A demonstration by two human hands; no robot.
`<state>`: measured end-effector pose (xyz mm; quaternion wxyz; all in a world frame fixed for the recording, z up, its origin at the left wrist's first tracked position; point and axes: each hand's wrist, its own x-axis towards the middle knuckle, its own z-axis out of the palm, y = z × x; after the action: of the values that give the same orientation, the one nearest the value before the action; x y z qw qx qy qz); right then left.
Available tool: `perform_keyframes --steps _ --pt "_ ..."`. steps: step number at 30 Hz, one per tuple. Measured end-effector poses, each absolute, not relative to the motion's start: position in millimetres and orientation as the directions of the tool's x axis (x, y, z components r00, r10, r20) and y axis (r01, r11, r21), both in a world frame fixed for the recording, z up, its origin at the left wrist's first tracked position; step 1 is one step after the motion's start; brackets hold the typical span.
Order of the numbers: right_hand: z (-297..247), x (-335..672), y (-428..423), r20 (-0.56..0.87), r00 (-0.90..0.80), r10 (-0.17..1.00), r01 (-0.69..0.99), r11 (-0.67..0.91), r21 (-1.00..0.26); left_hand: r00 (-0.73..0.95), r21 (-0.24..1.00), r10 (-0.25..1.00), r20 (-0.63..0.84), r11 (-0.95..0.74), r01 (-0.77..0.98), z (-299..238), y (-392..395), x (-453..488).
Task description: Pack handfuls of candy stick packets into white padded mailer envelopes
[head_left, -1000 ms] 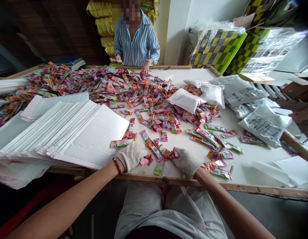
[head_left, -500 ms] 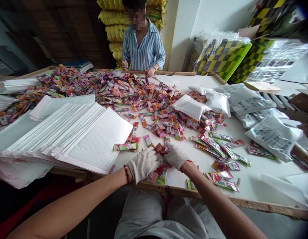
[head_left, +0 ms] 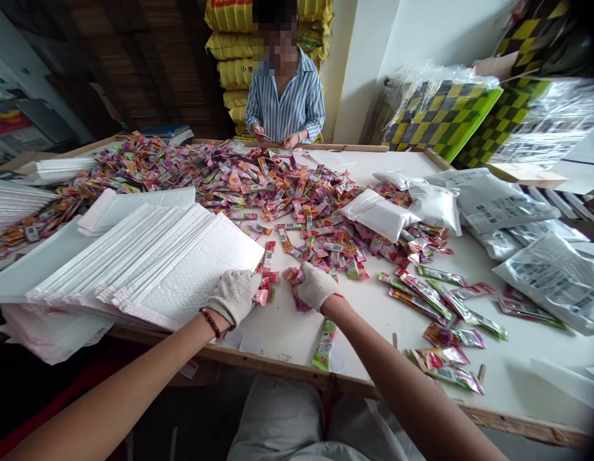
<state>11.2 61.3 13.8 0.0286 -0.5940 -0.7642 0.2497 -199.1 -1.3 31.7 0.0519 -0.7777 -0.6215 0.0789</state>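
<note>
My left hand (head_left: 233,297), in a white knit glove, is closed on small red and pink snack packets (head_left: 262,296) beside the front corner of the white padded mailers (head_left: 210,256). My right hand (head_left: 316,285), gloved too, has its fingers curled round purple-pink packets (head_left: 293,278) just above the tabletop. Its fingertips are partly hidden. Below my right wrist lies a single green and pink packet (head_left: 325,346). Beyond both hands spreads a large heap of colourful packets (head_left: 248,182).
A co-worker in a striped shirt (head_left: 282,105) stands across the table, holding something small. White filled pouches (head_left: 380,214) rest on the heap's right end. Labelled grey parcels (head_left: 559,282) lie at the right. Loose packets (head_left: 434,298) lie nearer. The table has a wooden edge (head_left: 359,383).
My hands have moved apart from the front packets: the left went left toward the mailers, the right slightly up, lifting purple-pink packets. The view shifted slightly. The co-worker's hands came closer together.
</note>
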Motion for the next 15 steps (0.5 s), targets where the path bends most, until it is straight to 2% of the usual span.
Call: perform_keyframes --steps 3,6,8,10,12,15 --pt "9 -1 65 -0.319 -0.335 0.887 0.925 0.246 -0.288 0.195 -0.186 0.978 -0.076 -0.206 0.961 21 2 -197" --pt "12 0 61 -0.356 -0.426 0.832 0.901 0.352 -0.253 0.213 -0.166 0.972 -0.102 -0.228 0.959 23 3 -195" --pt "15 5 50 -0.307 -0.502 0.808 0.864 0.455 -0.215 0.230 -0.156 0.970 -0.085 -0.241 0.958 30 2 -195" --pt "14 11 37 -0.186 -0.565 0.804 0.825 0.545 -0.149 0.243 -0.103 0.970 -0.007 -0.243 0.965 37 -2 -196" --pt "12 18 27 -0.073 -0.609 0.790 0.792 0.602 -0.097 0.210 0.051 0.972 0.108 -0.217 0.975 43 -6 -196" --pt "10 29 32 0.034 -0.606 0.795 0.790 0.606 -0.094 0.012 0.439 0.986 0.166 -0.085 0.895 47 -8 -188"
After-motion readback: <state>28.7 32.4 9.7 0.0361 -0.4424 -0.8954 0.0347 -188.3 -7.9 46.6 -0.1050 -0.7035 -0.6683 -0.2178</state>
